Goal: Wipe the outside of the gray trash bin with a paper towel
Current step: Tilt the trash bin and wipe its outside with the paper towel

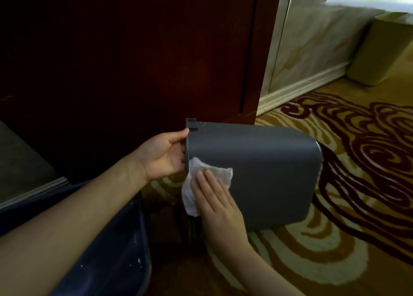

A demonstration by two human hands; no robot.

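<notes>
The gray trash bin (263,168) is tipped on its side above the carpet, its open rim facing left and its base pointing right. My left hand (164,156) grips the rim, thumb on the outer top edge and fingers curled inside the opening. A crumpled white paper towel (212,175) lies flat against the bin's side wall close to the rim, part of it hanging down below. My right hand (216,204) presses it there with fingers extended over the towel.
A dark red wooden door (134,49) stands directly behind the bin. A second dark bin or tub (116,246) sits at lower left under my left forearm. A tan bin (384,49) stands by the far wall. Patterned carpet (357,161) spreads to the right.
</notes>
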